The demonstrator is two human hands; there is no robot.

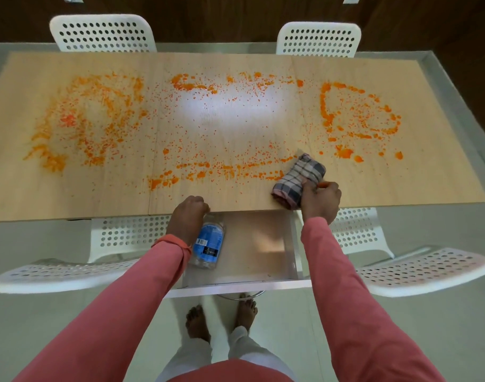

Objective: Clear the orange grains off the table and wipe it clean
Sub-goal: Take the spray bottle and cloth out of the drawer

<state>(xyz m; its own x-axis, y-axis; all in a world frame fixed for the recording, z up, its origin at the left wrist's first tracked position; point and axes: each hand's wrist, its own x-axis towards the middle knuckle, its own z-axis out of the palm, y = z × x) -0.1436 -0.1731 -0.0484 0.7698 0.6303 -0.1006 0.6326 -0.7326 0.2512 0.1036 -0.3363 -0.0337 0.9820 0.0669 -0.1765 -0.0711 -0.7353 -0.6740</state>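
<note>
Gripping cloth [299, 179] w/ right hand [321, 199]

Orange grains [197, 128] strewn across wooden table [70, 194]; right hand [321, 201] gripping bunched checked cloth [299, 179] at four o'clock, left hand [188, 213] curled on near edge above bottle [208, 244].

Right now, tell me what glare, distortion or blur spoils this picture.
Head view: white glare washes out the middle of the table, hiding some orange grains; wide-angle distortion bows the near chairs outward; right hand and checked cloth stay sharp.
</note>
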